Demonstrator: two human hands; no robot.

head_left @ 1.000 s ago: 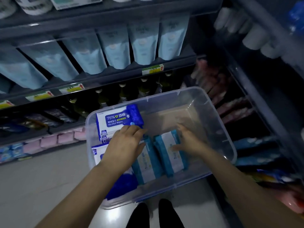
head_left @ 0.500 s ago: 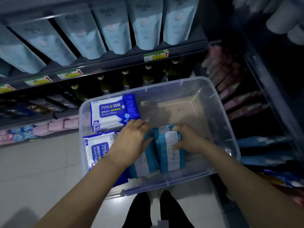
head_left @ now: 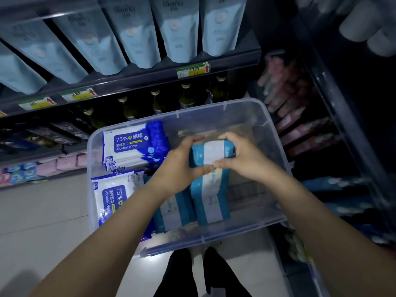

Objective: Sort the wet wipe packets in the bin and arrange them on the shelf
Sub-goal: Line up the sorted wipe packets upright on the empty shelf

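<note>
Grips a teal packet [head_left: 212, 152] in both hands inside the clear bin [head_left: 177, 114], over its middle and above the far end of the packets below. Wraps the left hand [head_left: 180, 166] round the packet's left end, fingers [head_left: 192, 139] pressed together and curled over the far edge, thumb along the near edge. Wraps the right hand [head_left: 244, 159] round the right end the same way, fingers close together on top, thumb at the near side. Thumb tips meeting or all but meeting there; cannot tell which.

Below, flat and side by side: a second teal packet [head_left: 211, 202] and a third teal packet [head_left: 173, 211], the third partly under the left forearm. At the bin's far left, a stack of alcohol wipes [head_left: 132, 144]; at its near left, another alcohol pack [head_left: 111, 198].

Behind the bin: a dark shelf [head_left: 150, 81] carrying a row of pale blue pouches [head_left: 177, 28], price tags [head_left: 194, 69] on its edge, bottles [head_left: 186, 97] one level down. To the right, blurred pink packs [head_left: 300, 129]. Left of the bin, pale floor [head_left: 42, 211]; at its near side, dark legs [head_left: 188, 273].
</note>
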